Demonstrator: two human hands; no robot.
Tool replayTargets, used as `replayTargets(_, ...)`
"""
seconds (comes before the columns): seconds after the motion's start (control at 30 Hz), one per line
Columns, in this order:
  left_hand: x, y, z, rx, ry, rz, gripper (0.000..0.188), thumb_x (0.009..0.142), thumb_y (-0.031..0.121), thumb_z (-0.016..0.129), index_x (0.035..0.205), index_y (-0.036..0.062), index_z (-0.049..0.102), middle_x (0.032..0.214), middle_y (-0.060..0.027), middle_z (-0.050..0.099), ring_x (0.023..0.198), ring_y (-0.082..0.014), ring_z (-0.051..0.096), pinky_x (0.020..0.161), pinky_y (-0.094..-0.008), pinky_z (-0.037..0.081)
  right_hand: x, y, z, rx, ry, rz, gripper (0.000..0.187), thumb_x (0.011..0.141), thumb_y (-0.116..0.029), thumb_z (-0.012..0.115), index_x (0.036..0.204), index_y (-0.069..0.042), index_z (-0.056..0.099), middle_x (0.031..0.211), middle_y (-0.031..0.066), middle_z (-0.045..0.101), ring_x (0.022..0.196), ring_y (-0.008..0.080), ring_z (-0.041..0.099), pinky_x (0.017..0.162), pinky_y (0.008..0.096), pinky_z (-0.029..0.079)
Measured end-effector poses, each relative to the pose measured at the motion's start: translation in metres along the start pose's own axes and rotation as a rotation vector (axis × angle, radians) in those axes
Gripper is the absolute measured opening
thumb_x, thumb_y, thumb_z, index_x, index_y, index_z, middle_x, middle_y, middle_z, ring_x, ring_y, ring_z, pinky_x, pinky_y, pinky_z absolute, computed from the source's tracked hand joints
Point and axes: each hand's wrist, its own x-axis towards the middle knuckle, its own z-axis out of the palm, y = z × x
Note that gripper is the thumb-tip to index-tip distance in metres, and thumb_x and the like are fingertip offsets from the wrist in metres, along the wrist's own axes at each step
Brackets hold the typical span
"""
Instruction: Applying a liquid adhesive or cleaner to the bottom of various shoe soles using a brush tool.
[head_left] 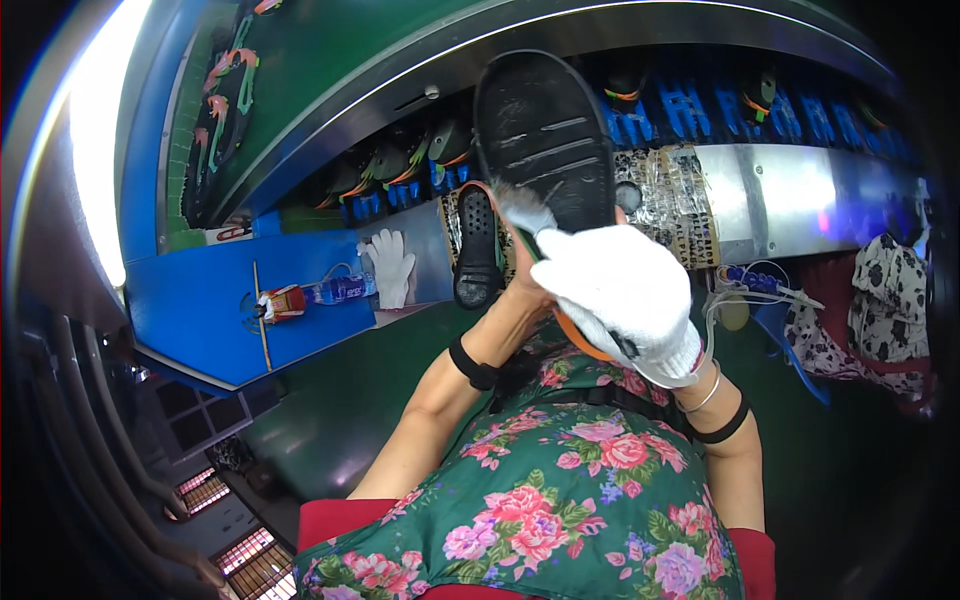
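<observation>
My bare left hand [526, 268] grips a large black shoe [545, 130], with a fingertip showing at its right edge. The shoe's broad, grooved black face is turned up, and a green and orange edge shows near my hand. My right hand [625, 285], in a white glove, is closed around a brush. The brush's pale grey bristles [524, 208] lie against the shoe's left side; the glove hides most of its handle. An orange curved strip [582, 337] shows below the glove; I cannot tell what it belongs to. Left of my left hand lies a smaller black shoe piece [477, 245] with holes.
Behind runs a line of shoes on blue supports [685, 112], under a metal rail. A taped cardboard strip [680, 195] covers part of the metal bench [775, 200]. A white glove [390, 265], a bottle [343, 289] and a blue table [200, 310] are at left. Patterned cloth [888, 300] hangs right.
</observation>
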Motion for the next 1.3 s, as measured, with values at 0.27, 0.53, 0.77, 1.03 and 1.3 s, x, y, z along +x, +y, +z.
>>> replayTargets(0.27, 0.004, 0.006, 0.029, 0.839, -0.208, -0.015, 0.094, 0.093, 0.080, 0.063, 0.144, 0.0006, 0.056, 0.134, -0.0200, 0.069, 0.128, -0.0341, 0.064, 0.112, -0.0512, 0.054, -0.009, 0.002, 0.002, -0.001, 0.017, -0.025, 0.043, 0.086, 0.001, 0.083, 0.127, -0.009, 0.081, 0.122, 0.0109, 0.082, 0.106, 0.0300, 0.078, 0.102, 0.0447, 0.058)
replayTargets(0.53, 0.003, 0.003, 0.050, 0.828, -0.113, 0.050, 0.114, 0.081, 0.100, 0.054, 0.131, -0.0022, 0.062, 0.114, -0.0203, 0.072, 0.115, -0.0362, 0.067, 0.102, -0.0505, 0.056, -0.018, 0.006, -0.002, 0.087, 0.098, 0.016, 0.038, 0.089, -0.003, 0.079, 0.125, -0.011, 0.082, 0.124, 0.0102, 0.081, 0.104, 0.0280, 0.077, 0.087, 0.0392, 0.062)
replayTargets(0.77, 0.011, 0.008, 0.067, 0.899, -0.200, 0.165, 0.115, 0.084, 0.100, 0.050, 0.129, -0.0053, 0.062, 0.111, -0.0189, 0.071, 0.112, -0.0384, 0.070, 0.105, -0.0524, 0.058, -0.025, 0.003, 0.001, 0.264, 0.146, 0.142, 0.033, 0.080, 0.000, 0.086, 0.112, -0.009, 0.085, 0.113, 0.0112, 0.083, 0.096, 0.0294, 0.078, 0.083, 0.0378, 0.063)
replayTargets(1.03, 0.015, 0.021, 0.069, 0.893, -0.249, 0.157, 0.115, 0.083, 0.096, 0.058, 0.136, -0.0059, 0.056, 0.116, -0.0228, 0.070, 0.121, -0.0465, 0.068, 0.101, -0.0563, 0.062, -0.026, 0.004, 0.002, 0.300, 0.072, 0.092, 0.036, 0.083, -0.002, 0.085, 0.118, -0.010, 0.084, 0.116, 0.0104, 0.083, 0.097, 0.0280, 0.078, 0.082, 0.0384, 0.062)
replayTargets(1.3, 0.017, 0.026, 0.077, 0.958, -0.255, 0.201, 0.119, 0.075, 0.099, 0.054, 0.133, -0.0045, 0.058, 0.115, -0.0216, 0.071, 0.120, -0.0416, 0.069, 0.102, -0.0526, 0.061, -0.027, 0.004, 0.002, 0.196, 0.082, 0.076, 0.035, 0.084, -0.003, 0.085, 0.118, -0.013, 0.084, 0.112, 0.0096, 0.083, 0.093, 0.0266, 0.077, 0.079, 0.0375, 0.062)
